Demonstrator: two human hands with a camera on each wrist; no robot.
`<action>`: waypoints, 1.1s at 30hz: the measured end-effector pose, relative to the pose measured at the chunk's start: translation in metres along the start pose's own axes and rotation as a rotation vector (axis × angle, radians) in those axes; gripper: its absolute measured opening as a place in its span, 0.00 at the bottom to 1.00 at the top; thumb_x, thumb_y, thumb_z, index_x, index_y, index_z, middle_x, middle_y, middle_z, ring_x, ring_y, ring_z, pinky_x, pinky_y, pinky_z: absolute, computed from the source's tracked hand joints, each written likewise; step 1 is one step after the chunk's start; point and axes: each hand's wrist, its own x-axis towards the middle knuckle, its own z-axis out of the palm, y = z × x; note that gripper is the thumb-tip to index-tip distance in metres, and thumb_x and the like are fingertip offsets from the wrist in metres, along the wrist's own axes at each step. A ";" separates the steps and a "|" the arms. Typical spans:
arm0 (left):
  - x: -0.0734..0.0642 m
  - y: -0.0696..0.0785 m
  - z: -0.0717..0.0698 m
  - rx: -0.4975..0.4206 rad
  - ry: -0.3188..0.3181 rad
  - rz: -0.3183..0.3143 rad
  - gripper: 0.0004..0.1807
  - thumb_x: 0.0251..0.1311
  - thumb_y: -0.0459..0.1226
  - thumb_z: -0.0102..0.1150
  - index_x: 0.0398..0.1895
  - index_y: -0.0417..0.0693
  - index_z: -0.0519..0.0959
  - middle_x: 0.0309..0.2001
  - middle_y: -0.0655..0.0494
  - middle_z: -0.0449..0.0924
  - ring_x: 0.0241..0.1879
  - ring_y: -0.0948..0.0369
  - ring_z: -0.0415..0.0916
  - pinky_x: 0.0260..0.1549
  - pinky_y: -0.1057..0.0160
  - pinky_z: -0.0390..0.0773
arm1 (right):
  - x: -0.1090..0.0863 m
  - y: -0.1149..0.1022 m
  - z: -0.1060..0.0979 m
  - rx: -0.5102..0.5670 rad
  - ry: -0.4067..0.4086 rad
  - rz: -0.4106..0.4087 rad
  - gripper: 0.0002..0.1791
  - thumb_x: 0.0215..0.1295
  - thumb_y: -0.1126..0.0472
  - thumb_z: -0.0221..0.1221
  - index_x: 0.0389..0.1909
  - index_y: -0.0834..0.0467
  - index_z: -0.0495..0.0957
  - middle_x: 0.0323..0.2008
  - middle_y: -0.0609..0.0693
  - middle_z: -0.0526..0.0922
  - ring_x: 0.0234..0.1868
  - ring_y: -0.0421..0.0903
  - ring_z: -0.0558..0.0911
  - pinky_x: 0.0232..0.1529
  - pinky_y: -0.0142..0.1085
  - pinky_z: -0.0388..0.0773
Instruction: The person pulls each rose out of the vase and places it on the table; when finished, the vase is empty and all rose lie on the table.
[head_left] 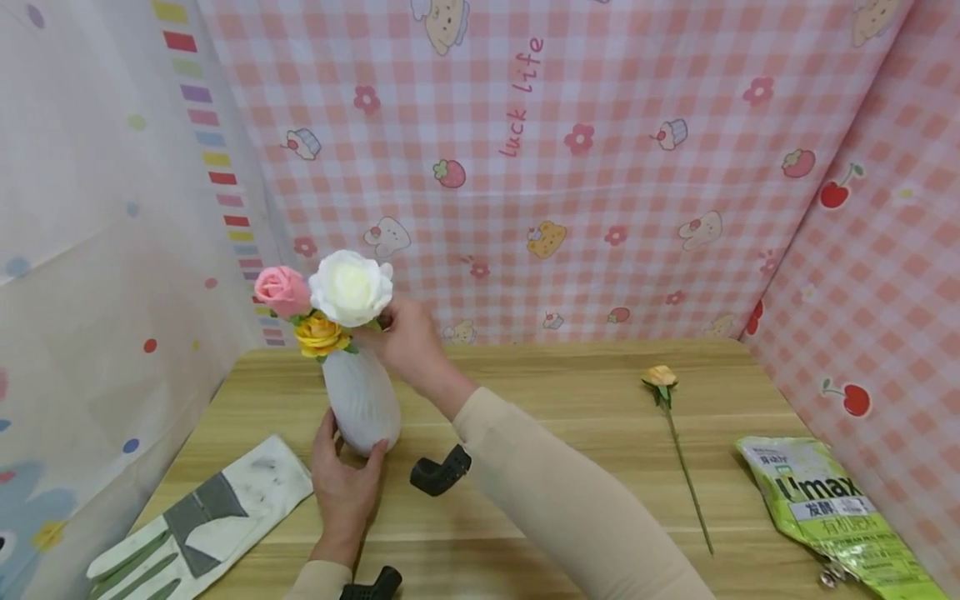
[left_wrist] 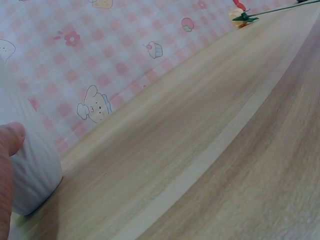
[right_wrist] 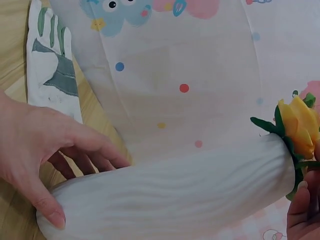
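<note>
A white ribbed vase (head_left: 363,404) stands on the table, leaning slightly in the head view. My left hand (head_left: 347,492) holds it low down, thumb and fingers on either side of the base; the thumb (left_wrist: 14,137) shows against it in the left wrist view. At the vase's mouth my right hand (head_left: 416,346) pinches the green stem part just under a white flower (head_left: 351,288); its fingertips (right_wrist: 301,202) are partly cut off in the right wrist view. A pink rose (head_left: 282,290) and a yellow flower (head_left: 321,335) stand in the vase, their lower stems hidden.
A peach rose (head_left: 660,377) with a long stem lies on the table's right half. Farther right is a green Umax bag (head_left: 840,508). A white and grey glove (head_left: 206,517) lies at the left. Patterned cloth walls (head_left: 570,192) stand behind and at both sides.
</note>
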 end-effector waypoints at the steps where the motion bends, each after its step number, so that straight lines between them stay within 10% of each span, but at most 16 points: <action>1: 0.000 0.000 0.000 -0.001 -0.003 -0.006 0.49 0.42 0.33 0.77 0.70 0.43 0.62 0.62 0.42 0.69 0.59 0.51 0.69 0.49 0.48 0.76 | 0.000 0.001 0.000 -0.009 0.000 0.006 0.11 0.59 0.63 0.66 0.44 0.60 0.83 0.36 0.50 0.86 0.33 0.36 0.80 0.30 0.26 0.79; 18: -0.001 -0.002 0.002 0.004 0.022 0.022 0.47 0.41 0.31 0.76 0.69 0.40 0.64 0.60 0.40 0.70 0.58 0.47 0.69 0.47 0.45 0.77 | -0.003 0.000 -0.019 -0.051 0.042 0.020 0.23 0.59 0.61 0.67 0.55 0.58 0.75 0.49 0.51 0.81 0.48 0.42 0.79 0.43 0.30 0.79; 33: 0.000 -0.002 0.001 0.003 0.007 0.005 0.47 0.42 0.31 0.76 0.69 0.39 0.62 0.61 0.38 0.69 0.58 0.45 0.68 0.49 0.43 0.76 | 0.005 -0.005 -0.017 -0.082 0.078 0.005 0.16 0.60 0.57 0.66 0.47 0.57 0.79 0.35 0.48 0.85 0.30 0.37 0.79 0.28 0.28 0.79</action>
